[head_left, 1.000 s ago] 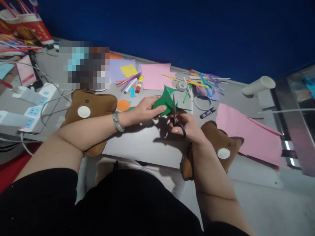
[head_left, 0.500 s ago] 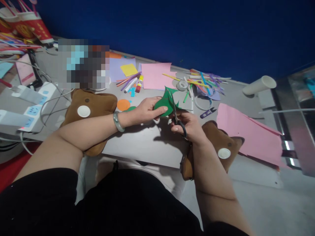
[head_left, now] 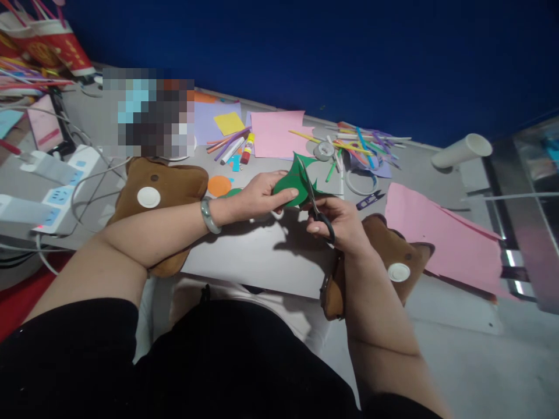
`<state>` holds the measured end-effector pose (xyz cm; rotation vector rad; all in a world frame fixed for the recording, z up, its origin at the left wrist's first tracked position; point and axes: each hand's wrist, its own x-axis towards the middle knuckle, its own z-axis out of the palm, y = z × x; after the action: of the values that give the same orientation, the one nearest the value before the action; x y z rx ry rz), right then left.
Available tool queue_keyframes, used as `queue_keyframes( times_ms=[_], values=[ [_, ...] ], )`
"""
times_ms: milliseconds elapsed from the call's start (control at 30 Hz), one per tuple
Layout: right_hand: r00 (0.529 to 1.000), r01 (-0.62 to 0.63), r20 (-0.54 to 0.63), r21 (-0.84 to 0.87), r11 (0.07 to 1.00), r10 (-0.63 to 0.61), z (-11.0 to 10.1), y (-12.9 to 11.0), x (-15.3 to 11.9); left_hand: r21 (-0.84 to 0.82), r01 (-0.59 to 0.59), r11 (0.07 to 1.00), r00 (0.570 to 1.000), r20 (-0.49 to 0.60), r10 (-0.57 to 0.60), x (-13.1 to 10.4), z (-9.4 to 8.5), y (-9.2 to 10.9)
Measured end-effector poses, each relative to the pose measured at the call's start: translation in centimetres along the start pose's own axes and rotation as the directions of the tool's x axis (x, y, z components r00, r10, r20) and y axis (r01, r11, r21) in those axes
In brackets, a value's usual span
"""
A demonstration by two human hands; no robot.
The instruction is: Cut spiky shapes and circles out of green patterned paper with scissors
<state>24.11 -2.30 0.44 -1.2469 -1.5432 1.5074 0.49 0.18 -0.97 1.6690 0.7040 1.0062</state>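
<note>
My left hand (head_left: 261, 196) hides one edge of the green paper (head_left: 286, 189) it pinches above the table (head_left: 257, 256); my right hand (head_left: 340, 226), gripping the scissors (head_left: 311, 194), partly covers their handles and has shifted slightly right.

No words, brands or numbers could be read. Gold marks on a red cup (head_left: 65, 48) at far left and a round gold emblem on the red cup beside it (head_left: 40, 51) were too small to make out, as were the print on a glue stick (head_left: 247, 149) near the far edge and a phone (head_left: 45, 123) screen at left.
</note>
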Motion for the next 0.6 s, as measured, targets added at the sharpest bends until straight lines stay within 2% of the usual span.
queue_keyframes(
  times_ms=[433,600],
  values=[
    [0.999,0.046,-0.001,-0.042,0.998,-0.046,-0.13,-0.28,-0.03,0.041,-0.062,0.997,0.997,-0.033,0.064,0.09,-0.09,0.25],
    [0.999,0.035,0.002,-0.025,0.999,-0.035,-0.06,-0.24,-0.05,0.024,-0.037,0.999,0.998,-0.044,0.038,0.09,-0.02,0.3]
  ],
)
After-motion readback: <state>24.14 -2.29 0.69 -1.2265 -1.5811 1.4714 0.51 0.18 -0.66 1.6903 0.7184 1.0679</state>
